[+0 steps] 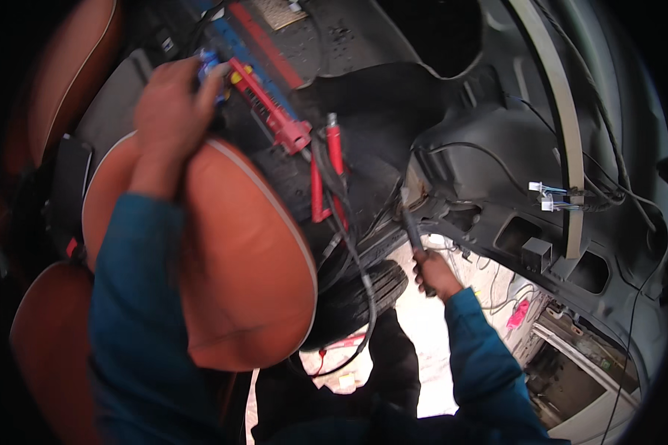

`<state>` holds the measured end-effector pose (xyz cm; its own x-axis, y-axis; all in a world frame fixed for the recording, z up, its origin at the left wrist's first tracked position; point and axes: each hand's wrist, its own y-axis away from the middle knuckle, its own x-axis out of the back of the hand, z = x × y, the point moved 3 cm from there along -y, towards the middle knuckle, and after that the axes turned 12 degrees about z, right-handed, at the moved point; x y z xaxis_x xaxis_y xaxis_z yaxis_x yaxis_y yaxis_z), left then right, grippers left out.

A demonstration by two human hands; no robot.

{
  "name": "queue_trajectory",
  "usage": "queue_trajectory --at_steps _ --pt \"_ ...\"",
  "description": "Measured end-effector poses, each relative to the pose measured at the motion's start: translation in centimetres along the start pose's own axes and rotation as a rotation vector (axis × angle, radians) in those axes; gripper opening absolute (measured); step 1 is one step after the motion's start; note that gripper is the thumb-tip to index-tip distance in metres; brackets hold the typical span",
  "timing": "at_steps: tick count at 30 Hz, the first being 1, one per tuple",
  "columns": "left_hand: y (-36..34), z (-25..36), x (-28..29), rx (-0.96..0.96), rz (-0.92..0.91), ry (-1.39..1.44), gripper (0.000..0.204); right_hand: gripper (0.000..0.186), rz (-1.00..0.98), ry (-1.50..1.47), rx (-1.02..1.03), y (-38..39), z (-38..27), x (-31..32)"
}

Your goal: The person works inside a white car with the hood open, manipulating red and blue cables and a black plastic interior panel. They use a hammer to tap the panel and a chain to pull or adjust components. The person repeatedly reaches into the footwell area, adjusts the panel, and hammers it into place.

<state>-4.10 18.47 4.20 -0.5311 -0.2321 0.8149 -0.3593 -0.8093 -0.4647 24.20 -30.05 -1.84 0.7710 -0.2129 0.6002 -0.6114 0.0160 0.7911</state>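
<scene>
My left hand (172, 111) reaches over the orange seat (245, 259), slightly blurred. Its thumb and fingers close around a small blue object (209, 65), mostly hidden. Right of that hand lies a long red tool (263, 104) with a yellow part at its far end. A red rod with a silver tip (334, 144) rests beside it. My right hand (436, 274) is wrapped around a dark-handled hand tool (414, 233). The tool's far end touches or nearly touches the bare metal of the car body (414, 193); its exact kind is unclear.
A tyre (382, 285) stands between my legs and the car body. Dark cables (364, 271) hang over the sill. White wire connectors (543, 194) dangle at the right by a beige strip (564, 133). A pink cloth-like item (518, 314) lies low on the right.
</scene>
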Motion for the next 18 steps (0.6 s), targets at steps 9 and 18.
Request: queue_trajectory --at_steps 9,18 --pt "1.9 -0.8 -2.4 -0.181 0.157 0.039 0.04 0.033 0.381 -0.15 0.908 17.3 -21.5 6.9" --pt "1.9 -1.5 -3.6 -0.181 0.214 0.046 0.037 0.06 0.583 0.497 0.962 8.2 -11.9 -0.3"
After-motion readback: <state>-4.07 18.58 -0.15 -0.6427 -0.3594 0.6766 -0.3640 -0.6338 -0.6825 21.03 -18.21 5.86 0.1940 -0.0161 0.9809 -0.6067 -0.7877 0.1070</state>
